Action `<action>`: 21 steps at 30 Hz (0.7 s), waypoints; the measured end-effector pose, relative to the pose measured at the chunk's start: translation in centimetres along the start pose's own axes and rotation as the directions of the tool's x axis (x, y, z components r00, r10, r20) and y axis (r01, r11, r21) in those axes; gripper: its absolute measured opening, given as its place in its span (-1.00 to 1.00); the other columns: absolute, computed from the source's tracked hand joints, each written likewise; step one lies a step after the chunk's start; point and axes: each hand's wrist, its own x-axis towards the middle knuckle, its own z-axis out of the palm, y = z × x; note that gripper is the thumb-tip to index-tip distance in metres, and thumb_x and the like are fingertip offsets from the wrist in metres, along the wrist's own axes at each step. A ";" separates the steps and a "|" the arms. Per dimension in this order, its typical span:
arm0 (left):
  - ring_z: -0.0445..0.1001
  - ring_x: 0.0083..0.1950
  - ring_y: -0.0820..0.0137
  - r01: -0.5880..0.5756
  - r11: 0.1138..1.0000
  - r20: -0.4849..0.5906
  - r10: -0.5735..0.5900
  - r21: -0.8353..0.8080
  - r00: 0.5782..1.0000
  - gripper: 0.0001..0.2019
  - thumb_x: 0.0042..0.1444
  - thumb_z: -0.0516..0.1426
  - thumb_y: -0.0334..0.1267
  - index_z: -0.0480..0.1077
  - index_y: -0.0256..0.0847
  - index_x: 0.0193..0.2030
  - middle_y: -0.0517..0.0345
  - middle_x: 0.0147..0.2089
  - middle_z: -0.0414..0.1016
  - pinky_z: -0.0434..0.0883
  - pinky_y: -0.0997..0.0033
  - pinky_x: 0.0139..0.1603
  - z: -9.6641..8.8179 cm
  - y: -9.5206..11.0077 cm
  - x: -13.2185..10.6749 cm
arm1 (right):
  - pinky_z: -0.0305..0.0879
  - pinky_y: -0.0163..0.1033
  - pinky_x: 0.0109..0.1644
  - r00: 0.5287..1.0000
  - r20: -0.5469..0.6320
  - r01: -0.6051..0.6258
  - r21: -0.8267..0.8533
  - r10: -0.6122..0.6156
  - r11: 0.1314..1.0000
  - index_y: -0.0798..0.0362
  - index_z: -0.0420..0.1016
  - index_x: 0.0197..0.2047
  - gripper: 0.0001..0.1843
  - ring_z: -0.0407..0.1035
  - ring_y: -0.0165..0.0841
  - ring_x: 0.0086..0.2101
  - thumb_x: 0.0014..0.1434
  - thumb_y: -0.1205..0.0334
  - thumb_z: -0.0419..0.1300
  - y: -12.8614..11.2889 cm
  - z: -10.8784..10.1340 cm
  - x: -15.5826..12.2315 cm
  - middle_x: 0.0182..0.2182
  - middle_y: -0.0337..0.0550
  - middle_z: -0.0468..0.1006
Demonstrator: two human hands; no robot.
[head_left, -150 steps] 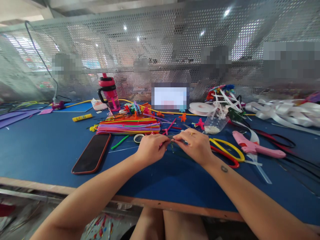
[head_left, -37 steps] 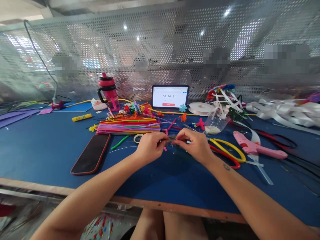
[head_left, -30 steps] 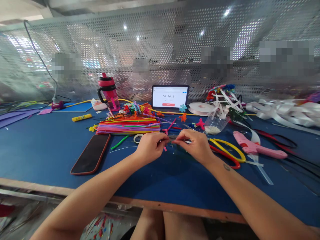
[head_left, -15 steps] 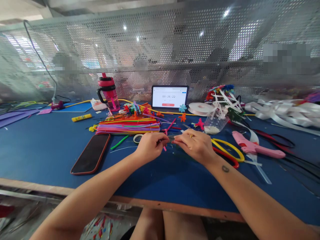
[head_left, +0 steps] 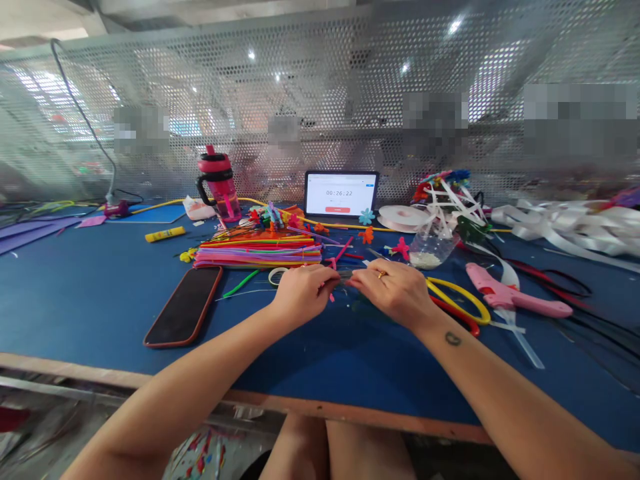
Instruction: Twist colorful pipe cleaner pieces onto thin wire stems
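My left hand (head_left: 304, 291) is closed in a pinch at the middle of the blue table, and my right hand (head_left: 393, 288) pinches close beside it. A thin, pale strand (head_left: 345, 275) runs between the fingertips; its material is hard to make out. To the left of my left hand, a fine line (head_left: 240, 295) trails over the table. Bits of pink pipe cleaner (head_left: 332, 297) show at my left fingertips, and I cannot tell whether they are held. Behind that hand lies a roll of tape (head_left: 277, 276), partly covered. Scissors with yellow and red handles (head_left: 463, 298) lie beside my right wrist.
A bundle of pipe cleaners (head_left: 257, 253) lies behind my left hand, near a phone (head_left: 184, 308). Farther back stand a pink bottle (head_left: 220, 187) and a tablet (head_left: 341, 193) with a timer. At right are a pink glue gun (head_left: 515, 293), a ribbon spool (head_left: 404, 218) and white ribbon (head_left: 575, 223).
Both hands keep almost the same pinch, with only slight finger movement. The fine line left of my left hand lies a little differently. The whole view has shifted slightly.
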 end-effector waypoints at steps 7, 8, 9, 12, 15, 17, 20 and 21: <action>0.48 -0.25 0.44 -0.014 0.998 0.042 0.017 -0.065 0.999 -0.78 0.05 0.03 -0.47 0.46 -0.16 -0.27 0.19 -0.29 0.54 0.35 0.51 -0.22 -0.2 0.0 0.0 | 0.14 -0.34 -0.37 0.994 0.004 -0.110 0.155 0.111 0.982 0.00 0.48 -0.39 -0.78 0.37 -0.43 -0.41 0.16 0.08 0.10 0.0 0.4 -0.1 -0.48 -0.19 0.50; 0.48 -0.26 0.43 -0.007 0.997 0.043 0.010 -0.071 0.999 -0.78 0.06 0.03 -0.46 0.47 -0.16 -0.28 0.19 -0.30 0.54 0.35 0.51 -0.23 -0.2 0.1 0.0 | 0.15 -0.34 -0.36 0.992 0.002 -0.121 0.175 0.122 0.977 0.00 0.48 -0.38 -0.78 0.38 -0.42 -0.41 0.16 0.08 0.11 0.0 0.5 -0.1 -0.49 -0.20 0.50; 0.48 -0.27 0.43 -0.002 0.997 0.043 0.005 -0.078 0.999 -0.79 0.06 0.03 -0.45 0.47 -0.16 -0.28 0.18 -0.31 0.54 0.35 0.51 -0.24 -0.3 0.1 0.0 | 0.16 -0.34 -0.36 0.991 -0.004 -0.128 0.189 0.131 0.974 0.00 0.48 -0.38 -0.78 0.38 -0.42 -0.41 0.15 0.07 0.11 0.0 0.5 -0.1 -0.49 -0.20 0.50; 0.47 -0.29 0.43 0.002 0.995 0.039 0.002 -0.102 0.999 -0.81 0.08 0.04 -0.43 0.47 -0.17 -0.29 0.18 -0.33 0.53 0.34 0.51 -0.26 -0.3 0.2 0.1 | 0.17 -0.34 -0.37 0.990 -0.028 -0.127 0.192 0.135 0.973 -0.01 0.48 -0.38 -0.80 0.38 -0.42 -0.42 0.14 0.08 0.13 0.0 0.5 -0.2 -0.48 -0.21 0.51; 0.47 -0.31 0.44 0.005 0.992 0.034 -0.001 -0.123 0.999 -0.83 0.08 0.05 -0.41 0.47 -0.18 -0.29 0.19 -0.34 0.54 0.34 0.52 -0.28 -0.3 0.1 0.1 | 0.17 -0.35 -0.39 0.993 -0.046 -0.098 0.151 0.106 0.984 -0.01 0.48 -0.41 -0.80 0.37 -0.44 -0.44 0.13 0.08 0.14 0.0 0.3 -0.2 -0.47 -0.20 0.52; 0.47 -0.32 0.45 0.005 0.991 0.035 0.000 -0.135 0.999 -0.84 0.08 0.06 -0.41 0.47 -0.18 -0.30 0.19 -0.35 0.53 0.33 0.53 -0.29 -0.3 0.1 0.1 | 0.17 -0.35 -0.40 0.995 -0.059 -0.078 0.130 0.086 0.989 0.00 0.48 -0.42 -0.79 0.37 -0.44 -0.44 0.13 0.08 0.14 0.0 0.2 -0.1 -0.48 -0.21 0.51; 0.46 -0.34 0.46 0.005 0.989 0.037 0.001 -0.145 0.999 -0.84 0.08 0.06 -0.42 0.46 -0.19 -0.31 0.20 -0.36 0.53 0.32 0.54 -0.32 -0.4 0.1 0.2 | 0.18 -0.35 -0.40 0.995 -0.073 -0.063 0.126 0.072 0.990 0.02 0.48 -0.41 -0.79 0.38 -0.44 -0.44 0.13 0.09 0.15 0.0 0.1 -0.1 -0.50 -0.21 0.51; 0.46 -0.34 0.46 0.006 0.989 0.038 0.000 -0.147 0.999 -0.84 0.08 0.06 -0.42 0.46 -0.19 -0.31 0.20 -0.37 0.53 0.31 0.54 -0.32 -0.4 0.1 0.2 | 0.18 -0.35 -0.39 0.995 -0.070 -0.064 0.128 0.073 0.990 0.02 0.49 -0.41 -0.79 0.39 -0.44 -0.43 0.13 0.08 0.15 0.0 0.1 -0.1 -0.49 -0.21 0.52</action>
